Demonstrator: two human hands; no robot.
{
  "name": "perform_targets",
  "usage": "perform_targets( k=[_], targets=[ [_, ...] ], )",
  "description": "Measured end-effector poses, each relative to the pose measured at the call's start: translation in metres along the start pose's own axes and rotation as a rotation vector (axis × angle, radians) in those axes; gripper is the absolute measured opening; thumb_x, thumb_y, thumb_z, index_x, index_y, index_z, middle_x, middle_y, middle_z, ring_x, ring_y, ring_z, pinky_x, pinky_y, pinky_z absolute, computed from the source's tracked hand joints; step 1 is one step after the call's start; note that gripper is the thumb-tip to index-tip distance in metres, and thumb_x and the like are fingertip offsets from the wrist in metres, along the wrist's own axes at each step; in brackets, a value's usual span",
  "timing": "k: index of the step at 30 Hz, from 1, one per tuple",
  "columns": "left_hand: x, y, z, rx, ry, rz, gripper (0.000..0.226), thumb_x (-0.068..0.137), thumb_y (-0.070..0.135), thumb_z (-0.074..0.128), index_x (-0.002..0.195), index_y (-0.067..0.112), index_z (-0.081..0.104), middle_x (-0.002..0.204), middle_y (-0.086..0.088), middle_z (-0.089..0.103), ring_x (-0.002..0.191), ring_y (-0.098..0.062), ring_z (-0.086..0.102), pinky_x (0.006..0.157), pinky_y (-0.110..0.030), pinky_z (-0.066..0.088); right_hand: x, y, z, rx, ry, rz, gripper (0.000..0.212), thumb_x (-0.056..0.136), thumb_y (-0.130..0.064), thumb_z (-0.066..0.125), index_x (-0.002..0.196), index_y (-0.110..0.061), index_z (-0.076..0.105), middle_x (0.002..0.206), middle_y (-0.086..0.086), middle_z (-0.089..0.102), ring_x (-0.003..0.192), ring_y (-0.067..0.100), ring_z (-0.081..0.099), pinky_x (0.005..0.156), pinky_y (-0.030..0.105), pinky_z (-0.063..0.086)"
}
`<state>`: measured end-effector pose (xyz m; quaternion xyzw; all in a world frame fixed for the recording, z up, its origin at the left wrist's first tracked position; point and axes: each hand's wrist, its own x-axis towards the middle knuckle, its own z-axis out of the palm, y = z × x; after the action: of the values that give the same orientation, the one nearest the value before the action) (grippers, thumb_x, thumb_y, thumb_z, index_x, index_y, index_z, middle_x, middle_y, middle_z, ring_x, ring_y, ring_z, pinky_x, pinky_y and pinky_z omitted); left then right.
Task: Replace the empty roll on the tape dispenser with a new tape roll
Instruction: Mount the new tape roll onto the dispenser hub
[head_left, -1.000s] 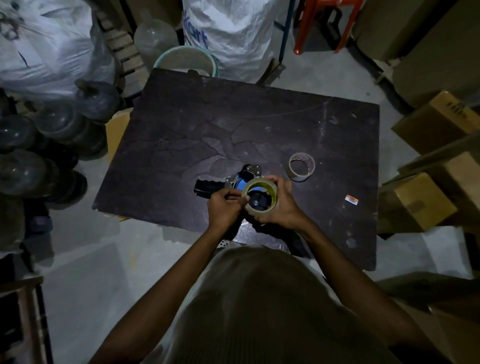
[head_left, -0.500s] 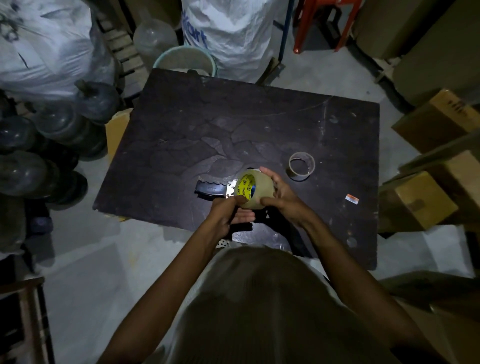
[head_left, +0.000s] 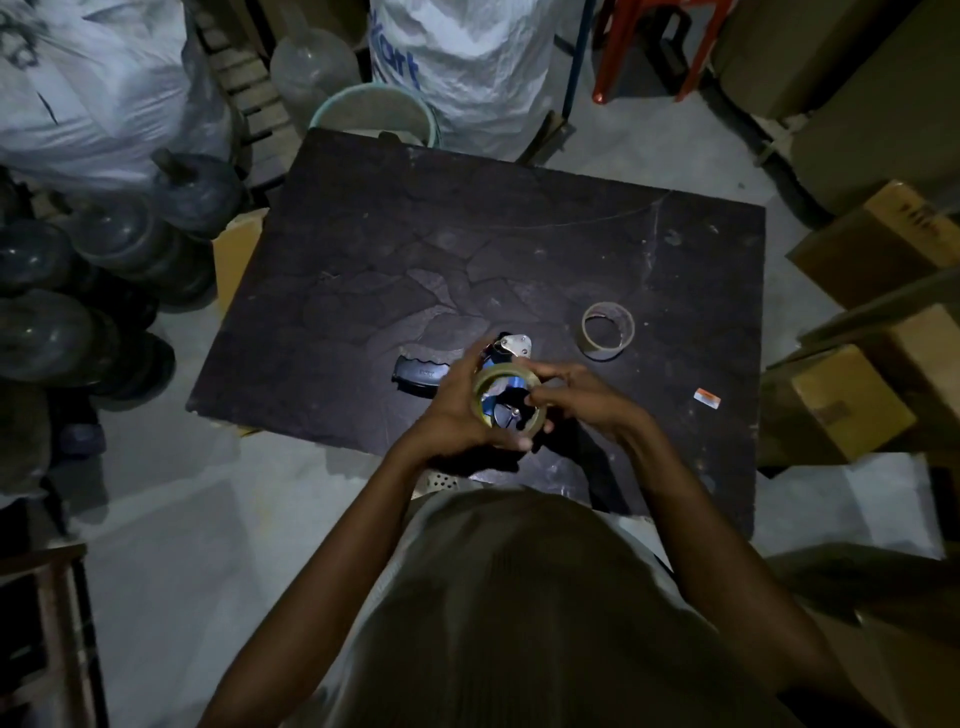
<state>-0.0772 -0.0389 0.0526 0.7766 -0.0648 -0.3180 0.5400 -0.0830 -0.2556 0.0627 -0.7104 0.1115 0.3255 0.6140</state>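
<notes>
I hold a new roll of clear tape (head_left: 500, 375) flat, its hole facing up, just above the tape dispenser (head_left: 423, 373) lying on the dark board (head_left: 363, 249). My left hand (head_left: 451, 415) cups the roll from the left and below. My right hand (head_left: 576, 397) pinches its right rim, fingers reaching into the hole. The dispenser's black handle points left; its metal blade plate (head_left: 517, 345) shows beyond the roll, and the blue hub is partly seen through the hole. The empty cardboard core (head_left: 608, 330) stands on the board to the right.
A small orange-and-white label (head_left: 707, 398) lies on the board's right part. Cardboard boxes (head_left: 852, 410) stack at the right, water jugs (head_left: 104, 244) at the left, a green-rimmed bucket (head_left: 374, 111) and white sacks (head_left: 467, 57) behind the board.
The roll was tipped up on edge with its yellow label showing half a second ago; now it lies flat again over the dispenser, and my left hand grips it from the side.
</notes>
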Motion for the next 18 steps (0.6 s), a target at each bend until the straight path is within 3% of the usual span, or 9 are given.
perform_targets(
  k=[2,4,7,11,15,18],
  targets=[
    [0.008,-0.009,0.001,0.234,-0.068,0.145,0.129,0.045,0.037,0.102,0.153,0.042,0.032,0.146,0.005,0.051,0.135,-0.013,0.050,0.112,-0.032,0.044,0.001,-0.001,0.000,-0.029,-0.005,-0.004,0.035,0.093,-0.001,0.069,0.127,-0.011,0.073,0.094,0.012,0.076,0.068,0.022,0.067,0.059,0.029,0.056],
    [0.011,-0.013,0.006,0.427,-0.001,0.181,0.120,0.046,0.039,0.099,0.149,0.039,0.040,0.142,0.002,0.053,0.130,-0.020,0.050,0.110,-0.035,0.041,-0.001,0.003,0.003,0.014,0.029,-0.027,0.032,0.091,-0.006,0.077,0.123,-0.010,0.074,0.100,0.012,0.077,0.072,0.018,0.069,0.064,0.029,0.058],
    [0.012,-0.014,0.010,0.264,0.095,0.121,0.104,0.049,0.039,0.095,0.142,0.030,0.050,0.131,0.006,0.064,0.119,-0.013,0.063,0.104,-0.037,0.053,-0.009,0.012,0.011,0.189,0.137,-0.062,0.040,0.091,-0.011,0.078,0.131,-0.010,0.071,0.116,0.012,0.078,0.074,0.016,0.069,0.067,0.025,0.059],
    [0.014,-0.012,0.012,-0.008,0.213,-0.008,0.086,0.059,0.015,0.097,0.132,0.028,0.054,0.119,0.008,0.069,0.105,0.007,0.065,0.094,-0.019,0.053,-0.014,0.033,0.011,0.228,0.220,-0.128,0.043,0.091,-0.017,0.078,0.133,-0.014,0.071,0.112,0.019,0.078,0.080,0.022,0.073,0.073,0.029,0.063],
    [0.016,-0.004,0.008,0.015,0.221,-0.036,0.085,0.063,0.011,0.095,0.133,0.030,0.052,0.113,0.018,0.065,0.104,0.004,0.062,0.097,-0.026,0.052,-0.012,0.042,0.007,0.044,0.334,-0.208,0.039,0.086,-0.018,0.084,0.124,-0.014,0.077,0.112,0.008,0.081,0.086,0.029,0.079,0.081,0.045,0.066],
    [0.011,0.006,0.015,0.160,0.274,-0.026,0.088,0.060,0.034,0.096,0.137,0.026,0.055,0.115,0.013,0.066,0.108,-0.008,0.064,0.097,-0.027,0.053,-0.009,0.047,0.006,-0.009,0.382,-0.236,0.033,0.088,-0.012,0.081,0.120,-0.009,0.078,0.113,0.008,0.079,0.086,0.023,0.079,0.081,0.045,0.066]
  ],
)
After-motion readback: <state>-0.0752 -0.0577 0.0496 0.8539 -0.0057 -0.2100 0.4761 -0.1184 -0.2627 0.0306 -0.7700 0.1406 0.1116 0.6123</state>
